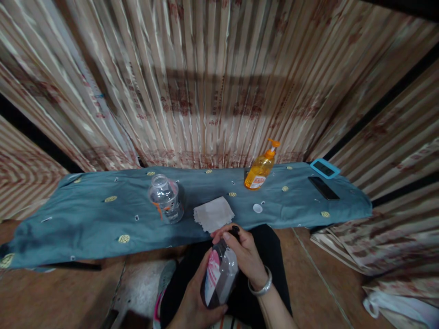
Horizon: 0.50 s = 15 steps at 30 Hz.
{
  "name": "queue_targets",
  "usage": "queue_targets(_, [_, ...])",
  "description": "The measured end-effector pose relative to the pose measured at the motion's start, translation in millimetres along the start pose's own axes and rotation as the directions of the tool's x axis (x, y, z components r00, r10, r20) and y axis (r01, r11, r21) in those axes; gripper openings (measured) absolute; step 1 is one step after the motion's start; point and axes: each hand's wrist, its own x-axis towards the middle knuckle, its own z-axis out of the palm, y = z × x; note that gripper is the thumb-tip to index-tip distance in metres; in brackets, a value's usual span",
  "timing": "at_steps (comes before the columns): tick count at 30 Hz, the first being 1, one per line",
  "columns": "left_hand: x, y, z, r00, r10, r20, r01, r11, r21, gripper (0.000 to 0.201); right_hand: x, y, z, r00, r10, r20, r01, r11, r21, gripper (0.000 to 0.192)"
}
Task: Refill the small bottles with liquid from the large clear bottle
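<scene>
Over my lap, my left hand (202, 292) is wrapped round the lower body of a clear plastic bottle (224, 272) with a pink and white label. The bottle tilts with its neck away from me. Closed at the neck is my right hand (242, 249), a silver bangle on its wrist. A small black piece (235, 230) pokes out between its thumb and fingers; I cannot tell whether it is a cap or part of a pump. Just beyond the hands, a pale cloth (214, 214) with a scalloped edge lies on the table.
A teal cloth covers the narrow table (92, 224). On it stand an open clear bottle (166, 201) at left and an orange pump bottle (259, 172) at right. A white disc (257, 208), a dark phone (323, 188) and a blue-framed device (324, 168) lie rightward. Curtains (212, 91) hang behind.
</scene>
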Motion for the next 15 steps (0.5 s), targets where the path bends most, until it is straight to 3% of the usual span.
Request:
queue_targets(4, [2.5, -1.2, 2.4, 0.999, -0.033, -0.033, 0.033, 0.999, -0.004, 0.111, 4.2, 7.9, -9.3, 0.999, 0.032, -0.024, -0.032, 0.999, 0.019, 0.041])
queue_targets(8, [6.2, 10.7, -5.5, 0.996, -0.040, -0.075, 0.041, 0.999, 0.012, 0.105, 2.7, 17.7, -14.4, 0.995, 0.037, -0.091, -0.039, 0.999, -0.019, 0.045])
queue_targets(15, [2.5, 27.7, -18.5, 0.994, -0.084, -0.073, 0.087, 0.995, 0.041, 0.097, 3.9, 23.2, -16.0, 1.000, -0.006, 0.018, 0.007, 0.996, -0.083, 0.045])
